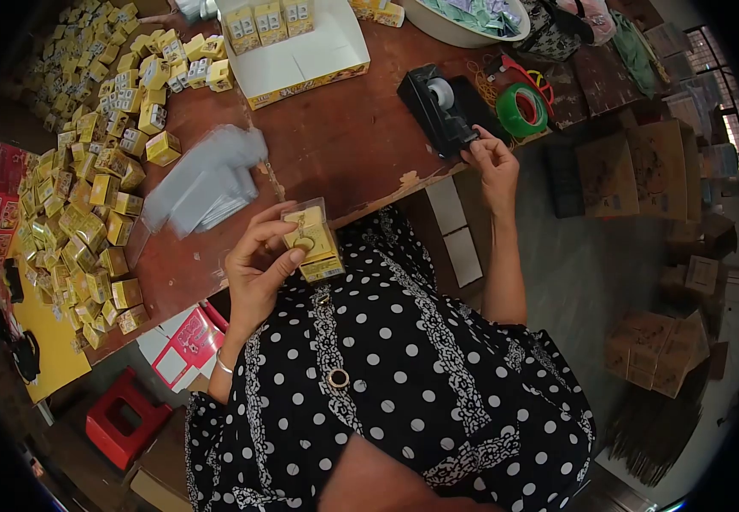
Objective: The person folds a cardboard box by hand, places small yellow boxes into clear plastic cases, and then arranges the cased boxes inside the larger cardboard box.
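My left hand (263, 260) grips a small yellow box (314, 243) in a clear plastic sleeve, its fingers and thumb around the near side, just off the table's front edge. My right hand (495, 166) pinches thumb and forefinger at the cutter end of a black tape dispenser (438, 111). A roll of clear tape (440, 92) sits in that dispenser; the thin film at my fingertips is hard to make out. Flat clear plastic sleeves (207, 183) lie in a stack on the table beyond my left hand.
Many yellow boxes (88, 205) are heaped on the left. At the back stand a white tray (301, 64) with several boxes and a basin (463, 34) of packets. Green tape (521, 109) lies right of the dispenser. A red stool (126, 418) and cartons (642, 171) stand around the table.
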Tool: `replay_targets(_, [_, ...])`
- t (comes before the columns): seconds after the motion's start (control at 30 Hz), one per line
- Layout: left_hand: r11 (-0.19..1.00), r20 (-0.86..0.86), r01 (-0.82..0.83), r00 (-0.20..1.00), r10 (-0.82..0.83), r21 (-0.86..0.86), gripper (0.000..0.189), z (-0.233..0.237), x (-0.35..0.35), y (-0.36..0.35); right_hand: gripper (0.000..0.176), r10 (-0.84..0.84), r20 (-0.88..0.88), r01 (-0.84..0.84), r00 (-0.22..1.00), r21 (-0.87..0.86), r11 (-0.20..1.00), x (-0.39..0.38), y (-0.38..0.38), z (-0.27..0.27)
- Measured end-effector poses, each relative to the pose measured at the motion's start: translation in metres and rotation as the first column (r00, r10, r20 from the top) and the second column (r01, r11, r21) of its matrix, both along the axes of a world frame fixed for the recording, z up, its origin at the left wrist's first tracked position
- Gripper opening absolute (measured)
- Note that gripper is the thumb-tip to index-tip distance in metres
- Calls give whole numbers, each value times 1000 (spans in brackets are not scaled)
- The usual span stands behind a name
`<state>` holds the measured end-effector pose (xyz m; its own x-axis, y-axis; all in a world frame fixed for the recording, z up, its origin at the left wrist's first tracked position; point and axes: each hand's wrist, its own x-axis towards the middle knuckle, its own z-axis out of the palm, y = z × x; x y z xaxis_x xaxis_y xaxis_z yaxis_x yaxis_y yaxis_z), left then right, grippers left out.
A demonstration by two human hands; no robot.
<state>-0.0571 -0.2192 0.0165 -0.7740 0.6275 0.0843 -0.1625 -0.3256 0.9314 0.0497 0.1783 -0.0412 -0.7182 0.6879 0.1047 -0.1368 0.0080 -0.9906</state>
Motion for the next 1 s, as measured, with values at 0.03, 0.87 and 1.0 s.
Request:
replay_targets(0.03, [1000,4,5,1000,-5,9,32,0,0,0,10,0,-1,0,1000,-1,1000,-1,0,-1])
replay_targets(0.87, [916,-659,-377,725,200,-137,33,29,-9,12,9,475,-84,-482,876,-119,868,-34,-200,112])
replay_targets(1.0, [902,-670,-413,705,231,-123,31,21,-8,15,12,536,-73,-541,841,-119,832,-44,-212,105])
